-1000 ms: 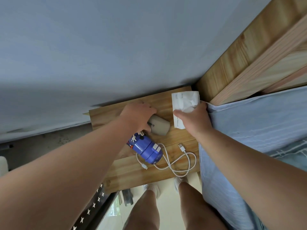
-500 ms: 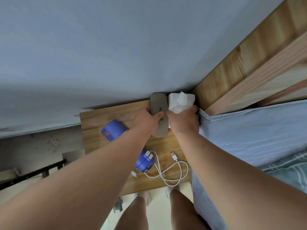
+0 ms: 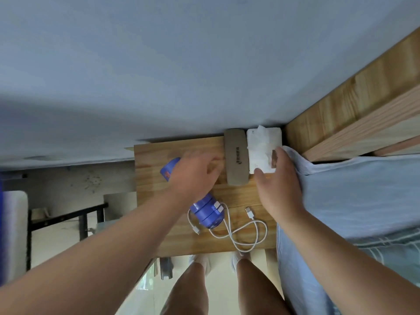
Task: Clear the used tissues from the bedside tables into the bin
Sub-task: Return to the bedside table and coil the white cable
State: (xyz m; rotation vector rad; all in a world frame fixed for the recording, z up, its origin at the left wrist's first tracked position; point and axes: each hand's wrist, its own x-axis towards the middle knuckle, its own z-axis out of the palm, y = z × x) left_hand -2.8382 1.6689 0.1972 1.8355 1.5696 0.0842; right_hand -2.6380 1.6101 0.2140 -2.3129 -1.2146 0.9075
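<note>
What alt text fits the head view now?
Both open hands reach over a wooden bedside table: the right hand touches a white tissue pack at the wall, the left hand hovers beside a grey case. A blue bottle and white cable lie nearer.

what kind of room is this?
Probably a bedroom: wooden bedside table against the wall, a bed's blue sheet and wooden headboard right beside it, a charging cable lying on the table.
</note>
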